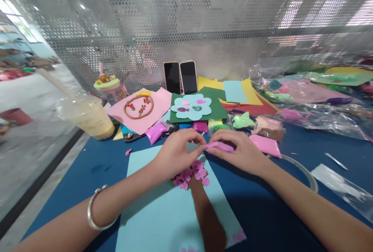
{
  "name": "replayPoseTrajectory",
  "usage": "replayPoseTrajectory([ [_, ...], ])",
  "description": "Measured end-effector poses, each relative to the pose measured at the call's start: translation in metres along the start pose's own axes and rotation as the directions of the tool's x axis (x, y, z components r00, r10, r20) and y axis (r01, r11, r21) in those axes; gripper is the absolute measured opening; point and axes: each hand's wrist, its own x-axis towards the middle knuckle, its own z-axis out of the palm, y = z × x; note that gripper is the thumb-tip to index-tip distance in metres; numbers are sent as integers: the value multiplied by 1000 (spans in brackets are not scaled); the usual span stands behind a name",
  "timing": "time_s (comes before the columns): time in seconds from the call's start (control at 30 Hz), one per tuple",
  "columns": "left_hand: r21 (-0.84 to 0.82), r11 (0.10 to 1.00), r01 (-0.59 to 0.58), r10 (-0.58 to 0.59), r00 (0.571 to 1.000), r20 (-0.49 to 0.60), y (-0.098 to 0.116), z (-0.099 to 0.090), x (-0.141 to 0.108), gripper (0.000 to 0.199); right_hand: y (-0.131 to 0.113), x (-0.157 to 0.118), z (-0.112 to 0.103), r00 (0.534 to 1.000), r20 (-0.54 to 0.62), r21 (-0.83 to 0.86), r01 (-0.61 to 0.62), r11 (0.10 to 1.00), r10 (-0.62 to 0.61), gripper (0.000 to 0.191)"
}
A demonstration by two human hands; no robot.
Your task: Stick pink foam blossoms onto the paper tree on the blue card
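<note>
A lump of pink modelling clay (220, 146) is held above the far right edge of a light blue sheet (148, 209). My right hand (243, 151) grips its length between thumb and fingers. At the lump's left tip, my left hand (179, 153) pinches the clay with thumb and forefinger. Beneath my left hand, the sheet bears a brown tree trunk (205, 213) topped by a cluster of small pink clay pieces (201, 172), partly hidden by that hand. More pink bits (238, 236) lie at the sheet's near right corner. A small pink clay scrap (128, 152) rests beyond its far left corner.
Packets of clay, including a purple one (156, 131) and a pink one (265, 145), line the back. Two phones (189, 77) lean against the perforated metal panel (215, 23). A drink cup (87, 116) stands left. Clear ring (303, 170) and plastic bag (344, 186) lie right.
</note>
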Motion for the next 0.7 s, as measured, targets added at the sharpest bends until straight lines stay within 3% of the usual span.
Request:
replayPoseTrajectory([
  [0.13,-17,999,35,-34,999,11,3,-1,0,13,-1,1,-2,1000,22,30,3,1000,-3,13],
  [0.27,-156,981,118,-115,993,32,5,-1,3,15,0,1,-5,999,43,63,-32,997,29,10],
  [0.57,-370,891,264,-247,965,94,4,0,4,17,-1,2,-6,998,41,135,-61,989,56,11],
  [0.7,-477,808,346,-342,934,98,7,0,3,20,2,4,-8,998,43,156,-56,986,50,12],
])
